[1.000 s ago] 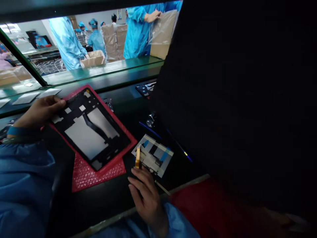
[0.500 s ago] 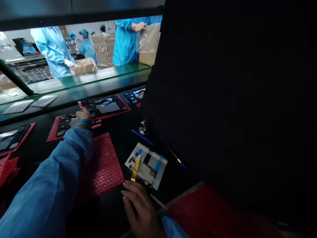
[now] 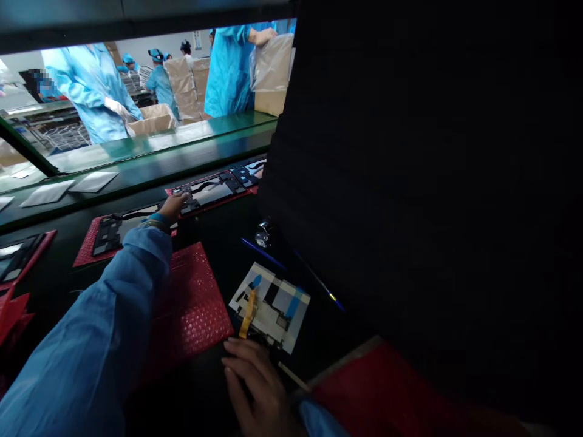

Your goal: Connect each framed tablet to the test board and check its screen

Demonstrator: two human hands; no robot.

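My left hand (image 3: 175, 206) reaches forward and grips the near end of a black tablet frame (image 3: 209, 189) lying on a red bubble-wrap sleeve (image 3: 182, 206). Closer to me lies a bare red bubble-wrap pad (image 3: 191, 309). My right hand (image 3: 255, 382) rests on the dark bench, its fingertips just below a flat layered panel (image 3: 282, 309) with blue and grey patches. An orange ribbon strip (image 3: 247, 314) crosses that panel's left side. My right hand holds nothing that I can see.
More black frames (image 3: 112, 233) on red sleeves lie in a row along the bench. White sheets (image 3: 93, 181) sit on a ledge beyond. A small metal fitting (image 3: 263, 235) lies nearby. A large black shape (image 3: 410, 182) fills the right. Blue-gowned co-workers (image 3: 159, 88) handle cardboard boxes (image 3: 155, 119) behind the window.
My left hand has moved right and further away, and the black frame has slid along with it. My right hand has barely moved, and the view has shifted slightly.
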